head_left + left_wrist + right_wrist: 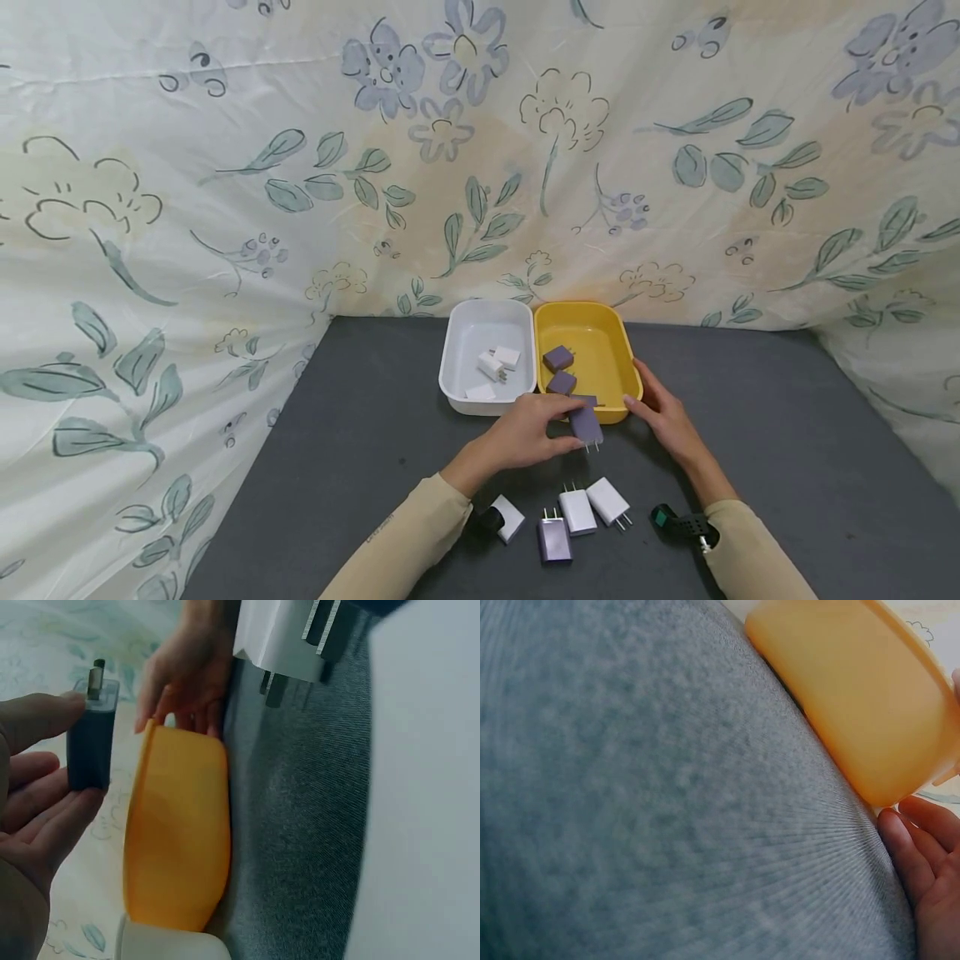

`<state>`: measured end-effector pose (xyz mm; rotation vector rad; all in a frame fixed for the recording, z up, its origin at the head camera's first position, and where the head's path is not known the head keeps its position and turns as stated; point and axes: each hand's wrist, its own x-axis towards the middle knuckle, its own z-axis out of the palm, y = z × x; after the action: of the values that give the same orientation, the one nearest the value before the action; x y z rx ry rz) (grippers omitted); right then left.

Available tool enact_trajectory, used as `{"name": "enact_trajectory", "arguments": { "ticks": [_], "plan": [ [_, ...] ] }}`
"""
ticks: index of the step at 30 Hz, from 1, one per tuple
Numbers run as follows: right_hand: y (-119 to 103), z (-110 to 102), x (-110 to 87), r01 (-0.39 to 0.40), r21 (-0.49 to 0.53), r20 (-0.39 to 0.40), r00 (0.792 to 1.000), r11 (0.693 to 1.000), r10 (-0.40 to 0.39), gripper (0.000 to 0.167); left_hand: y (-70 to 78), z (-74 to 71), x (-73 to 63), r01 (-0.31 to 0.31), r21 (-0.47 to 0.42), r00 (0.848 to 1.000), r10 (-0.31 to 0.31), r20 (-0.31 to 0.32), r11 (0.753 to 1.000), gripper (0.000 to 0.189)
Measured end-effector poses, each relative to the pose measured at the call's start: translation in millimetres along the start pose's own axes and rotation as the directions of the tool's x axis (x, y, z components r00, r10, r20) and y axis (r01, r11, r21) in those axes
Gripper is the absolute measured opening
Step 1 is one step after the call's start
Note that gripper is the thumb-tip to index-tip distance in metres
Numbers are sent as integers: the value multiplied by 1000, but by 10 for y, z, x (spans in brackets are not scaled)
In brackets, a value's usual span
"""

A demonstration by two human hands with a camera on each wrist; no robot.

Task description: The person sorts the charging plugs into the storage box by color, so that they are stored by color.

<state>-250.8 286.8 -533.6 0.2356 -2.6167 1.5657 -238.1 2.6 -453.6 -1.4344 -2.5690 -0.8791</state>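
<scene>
My left hand (pixel 534 432) pinches a purple plug-in charger (pixel 587 426) between thumb and fingers, at the near rim of the yellow tray (pixel 617 354). Its prongs point toward me in the head view; in the left wrist view the same charger (pixel 91 746) shows its prong end at the thumb tip. My right hand (pixel 671 421) holds the yellow tray's near right corner, thumb in front and fingers along the side. Inside that tray lie two purple chargers (pixel 559 371). The adjoining white tray (pixel 452 367) contains white chargers (pixel 492 367).
On the dark grey table (pixel 360 467), nearer me, lie a purple charger (pixel 555 540) and white chargers (pixel 577 511), one of them by the left cuff. A black strapped device (pixel 678 523) sits at the right wrist. Floral cloth (pixel 450 208) hangs behind the trays.
</scene>
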Motion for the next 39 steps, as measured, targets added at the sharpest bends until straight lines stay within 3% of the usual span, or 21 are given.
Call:
{"name": "enact_trajectory", "arguments": {
  "ticks": [11, 16, 22, 33, 39],
  "plan": [
    [-16, -16, -11, -9, -41, 0, 1000, 999, 9, 69, -91, -31, 131, 48, -88, 995, -55, -86, 995, 53],
    [-39, -18, -8, -14, -27, 6, 1000, 1000, 14, 69, -137, -66, 227, 75, -58, 989, -82, -124, 995, 53],
    [-43, -30, -28, -8, -18, 2, 1000, 1000, 8, 68, -133, -15, 335, 75, 0, 991, -75, -115, 997, 52],
    [-52, -19, -18, -28, -44, 2, 1000, 999, 28, 69, -166, 9, 493, 250, -22, 956, -250, -156, 968, 51],
    [-68, -14, -23, -22, -22, 8, 1000, 1000, 22, 69, -200, 61, 555, 254, -17, 952, -253, -173, 967, 48]
  ]
}}
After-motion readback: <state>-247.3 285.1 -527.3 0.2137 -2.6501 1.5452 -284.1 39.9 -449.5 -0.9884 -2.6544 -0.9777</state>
